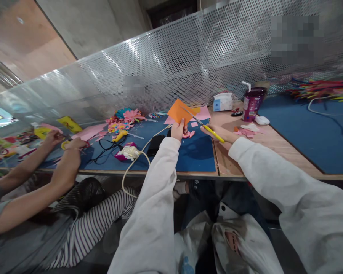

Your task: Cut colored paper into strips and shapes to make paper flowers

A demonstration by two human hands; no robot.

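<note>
My left hand (pixel 178 130) pinches the lower corner of a square of orange paper (pixel 177 110), held up above the blue mat. In my right hand (pixel 220 133) is a pair of scissors (pixel 214 133) with yellow handles. Their blades point up and left and lie against the right side of the paper; whether they are cutting it I cannot tell. Pink paper (pixel 203 113) lies on the table behind the orange square. Small curled pink pieces (pixel 189 134) rest on the mat just under my left hand.
A purple cup (pixel 251 104) with a straw, a tissue pack (pixel 223 102) and a white case (pixel 262 120) stand to the right. Leftward are a yellow glue gun (pixel 120 136), a paper-flower pile (pixel 125 120) and a cable (pixel 144 148). Another person's hands (pixel 74 144) work at far left.
</note>
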